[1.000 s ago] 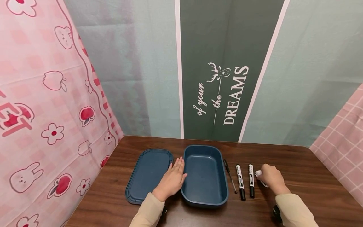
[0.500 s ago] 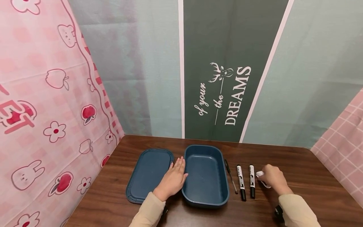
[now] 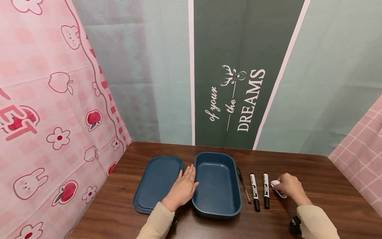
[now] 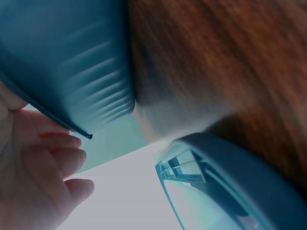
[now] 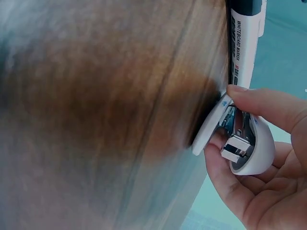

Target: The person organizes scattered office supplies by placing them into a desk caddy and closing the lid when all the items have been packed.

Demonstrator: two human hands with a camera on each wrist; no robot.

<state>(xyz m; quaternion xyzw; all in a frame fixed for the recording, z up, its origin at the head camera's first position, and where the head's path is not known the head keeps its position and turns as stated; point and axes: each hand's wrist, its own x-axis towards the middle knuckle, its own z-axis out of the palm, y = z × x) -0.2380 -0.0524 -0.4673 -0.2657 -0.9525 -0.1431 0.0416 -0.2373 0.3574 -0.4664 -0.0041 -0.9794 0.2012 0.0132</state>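
Note:
The left hand (image 3: pixel 182 188) rests with extended fingers against the left wall of a deep blue box (image 3: pixel 215 189); in the left wrist view that hand (image 4: pixel 45 163) touches the rim of the box (image 4: pixel 72 62). At the right, the right hand (image 3: pixel 291 186) holds a small white stapler (image 3: pixel 279 190) low over the table. In the right wrist view, thumb and fingers of the hand (image 5: pixel 268 167) pinch the stapler (image 5: pixel 261 151), whose metal end shows. Beside it lies a whiteboard marker (image 3: pixel 266 191), also seen in the right wrist view as a marker (image 5: pixel 243 48).
A blue lid (image 3: pixel 159 182) lies left of the box. Between the box and the right hand lie a thin black pen (image 3: pixel 243 185) and another marker (image 3: pixel 254 192). The wooden table (image 3: pixel 322 186) ends at hanging cloths at the back and sides.
The right hand has shifted slightly right with the white stapler, more of which now shows. The left hand stays against the box. The head view has shifted a little.

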